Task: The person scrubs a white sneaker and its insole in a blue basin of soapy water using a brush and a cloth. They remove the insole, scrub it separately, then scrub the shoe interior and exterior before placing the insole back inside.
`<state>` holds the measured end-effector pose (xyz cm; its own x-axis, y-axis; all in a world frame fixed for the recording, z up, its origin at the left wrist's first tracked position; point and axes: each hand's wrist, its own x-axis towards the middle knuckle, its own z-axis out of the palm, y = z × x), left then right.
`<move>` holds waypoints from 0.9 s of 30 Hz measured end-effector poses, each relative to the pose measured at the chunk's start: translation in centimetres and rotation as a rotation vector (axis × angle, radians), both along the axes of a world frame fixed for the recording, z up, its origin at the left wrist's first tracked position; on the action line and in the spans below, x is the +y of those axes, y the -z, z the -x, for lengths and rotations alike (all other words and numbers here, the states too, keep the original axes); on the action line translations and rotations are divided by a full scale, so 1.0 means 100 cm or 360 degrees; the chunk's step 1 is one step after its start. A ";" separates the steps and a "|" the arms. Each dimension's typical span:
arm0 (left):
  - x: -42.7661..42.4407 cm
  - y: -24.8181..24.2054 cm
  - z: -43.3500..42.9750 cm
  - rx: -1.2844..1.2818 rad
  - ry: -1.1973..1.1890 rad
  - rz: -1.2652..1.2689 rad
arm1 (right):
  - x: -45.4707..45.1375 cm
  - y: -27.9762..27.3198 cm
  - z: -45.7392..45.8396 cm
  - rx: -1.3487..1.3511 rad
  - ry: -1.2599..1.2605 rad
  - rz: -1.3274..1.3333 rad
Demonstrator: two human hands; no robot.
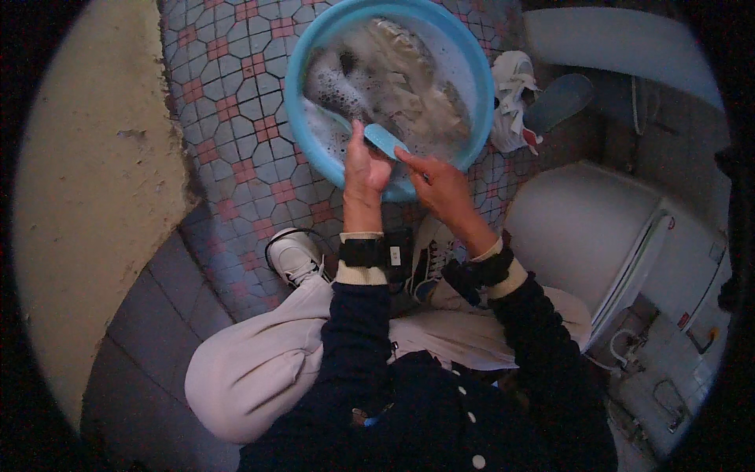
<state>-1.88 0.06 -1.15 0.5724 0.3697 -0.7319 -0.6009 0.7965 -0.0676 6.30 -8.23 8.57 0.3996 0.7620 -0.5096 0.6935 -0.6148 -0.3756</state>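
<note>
A round light-blue plastic basin [299,133] on the floor holds soapy water with foam and soaking beige and dark cloth [407,82]. Over its near rim, my right hand [439,186] is closed on a light-blue brush [384,140], its index finger laid along the handle. My left hand [365,162] is beside the brush head with its thumb side up; something dark lies at its palm, partly hidden, and I cannot tell whether it is held. A light-blue strip, perhaps a handle, shows in the foam beyond the left fingertips.
White shoes [512,103] and a blue-grey insole [559,103] lie right of the basin on the tiled floor [236,127]. A white appliance [584,230] stands at the right, with a faucet and hose near it. A rough yellowish wall [94,177] is at the left. My own shoes are near the basin.
</note>
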 end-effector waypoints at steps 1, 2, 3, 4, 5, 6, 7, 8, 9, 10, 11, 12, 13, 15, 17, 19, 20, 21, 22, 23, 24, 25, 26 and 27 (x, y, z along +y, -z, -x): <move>-0.002 0.001 -0.002 0.0031 0.0031 0.0044 | 0.003 0.003 -0.001 -0.0010 0.0027 0.0022; -0.004 0.002 -0.003 -0.0011 0.0024 0.0123 | 0.005 0.005 -0.001 -0.0020 0.0042 0.0154; -0.005 0.003 -0.005 -0.0029 0.0033 0.0049 | 0.012 0.011 -0.005 -0.0053 0.0082 -0.0026; -0.006 0.003 -0.006 -0.0051 0.0029 0.0014 | 0.018 0.014 -0.007 -0.0080 0.0106 -0.0093; -0.006 0.003 -0.006 -0.0023 0.0032 0.0013 | 0.025 0.019 -0.011 -0.0048 0.0104 -0.0095; -0.006 0.002 -0.008 -0.0008 -0.0025 -0.0024 | 0.029 0.020 -0.013 -0.0028 0.0188 -0.0158; -0.006 0.002 -0.007 -0.0024 -0.0040 -0.0057 | 0.031 0.020 -0.014 0.0041 0.0240 -0.0166; -0.005 0.002 -0.007 -0.0043 -0.0054 -0.0083 | 0.032 0.018 -0.014 0.0114 0.0258 -0.0303; -0.005 0.003 -0.006 -0.0070 -0.0064 -0.0080 | 0.029 0.015 -0.014 0.0135 0.0261 -0.0236; -0.005 0.003 -0.005 -0.0045 -0.0040 -0.0103 | 0.026 0.011 -0.011 0.0160 0.0227 -0.0305; -0.005 0.005 -0.005 -0.0027 -0.0021 -0.0102 | 0.019 0.007 -0.008 0.0091 0.0273 -0.0429; -0.006 0.006 -0.004 -0.0008 -0.0002 -0.0131 | 0.014 0.002 -0.004 0.0153 0.0181 -0.0293; -0.008 0.008 -0.004 0.0030 0.0001 -0.0181 | 0.008 0.000 0.000 0.0128 0.0182 -0.0192; -0.010 0.012 -0.006 0.0123 0.0037 -0.0283 | 0.004 0.001 0.003 0.0065 0.0200 -0.0044; -0.011 0.015 -0.006 0.0000 -0.0073 -0.0406 | 0.005 0.007 0.001 0.0082 0.0147 0.0008; -0.013 0.016 -0.007 -0.0101 -0.0134 -0.0374 | 0.012 0.015 -0.005 -0.0048 0.0219 -0.0035; -0.012 0.016 -0.008 -0.0049 -0.0105 -0.0338 | 0.014 0.019 -0.008 -0.0091 0.0195 -0.0205; -0.012 0.016 -0.009 -0.0025 -0.0092 -0.0351 | 0.016 0.020 -0.011 -0.0049 0.0231 -0.0160; -0.012 0.015 -0.009 -0.0002 -0.0067 -0.0259 | 0.016 0.021 -0.012 -0.0027 0.0234 -0.0244; -0.011 0.015 -0.010 0.0038 -0.0060 -0.0333 | 0.014 0.019 -0.012 -0.0060 0.0246 -0.0457; -0.011 0.015 -0.010 0.0076 -0.0043 -0.0315 | 0.012 0.017 -0.010 0.0023 0.0258 -0.0287; -0.011 0.015 -0.010 0.0107 -0.0040 -0.0320 | 0.007 0.013 -0.007 0.0051 0.0275 -0.0243; -0.011 0.015 -0.010 0.0157 0.0019 -0.0268 | 0.004 0.010 -0.003 0.0097 0.0316 -0.0053; -0.012 0.015 -0.010 0.0205 0.0068 -0.0243 | -0.002 0.006 0.002 0.0161 0.0332 -0.0135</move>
<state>-0.87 -1.12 -2.65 0.4955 0.4591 -0.7374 -0.5620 0.8167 0.1308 6.06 -8.43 7.95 0.5029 0.7102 -0.4927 0.5110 -0.7040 -0.4932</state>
